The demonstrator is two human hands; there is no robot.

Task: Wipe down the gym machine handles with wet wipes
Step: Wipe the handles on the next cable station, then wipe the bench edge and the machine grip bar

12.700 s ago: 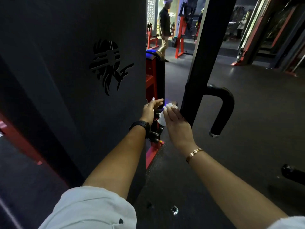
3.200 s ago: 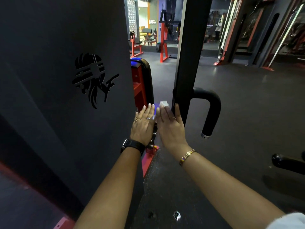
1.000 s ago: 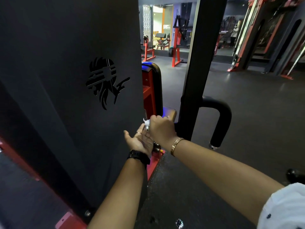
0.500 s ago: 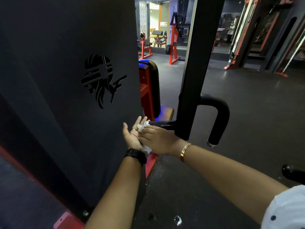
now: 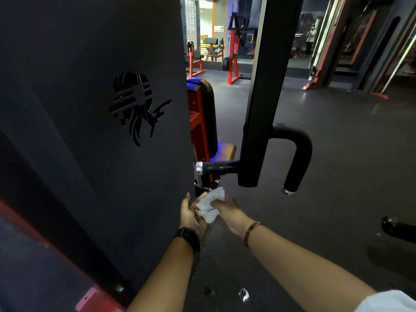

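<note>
Dim gym floor all round, rubbery dark matting, red frames further back, so nothing here is carrying the stuff except the hands themselves.

So the wipe: white, crumpled, bunched into a loose wad. I'd guess it's about as light and floppy as things get, damp so it'll cling a bit to skin and drag on the foam, and it'll tear or roll up if you scrub with just a corner. Best bet is to fold it flat over the fingers or wrap it round the bar and squeeze, not pinch one edge.

Where it sits: between the two hands, low down, just under the short handle with the chrome end cap, not touching it. Right hand has it, fingers curled shut around the right side of the wad, most of the wipe sticking out toward the left. Left hand is palm up and open, fingers spread, right under the wipe's lower edge. Can't tell for sure if the wipe is resting on that palm or just hovering over it, looks like touching. Looks to me like refolding or swapping hands.

Outward from there: the short handle comes off the black post, and the curved handle hooks down on the post's far side, well clear of the wipe. Big dark panel with the logo is hard on the left, just beside the left hand. Another black grip end pokes in at the right edge, well apart.
</note>
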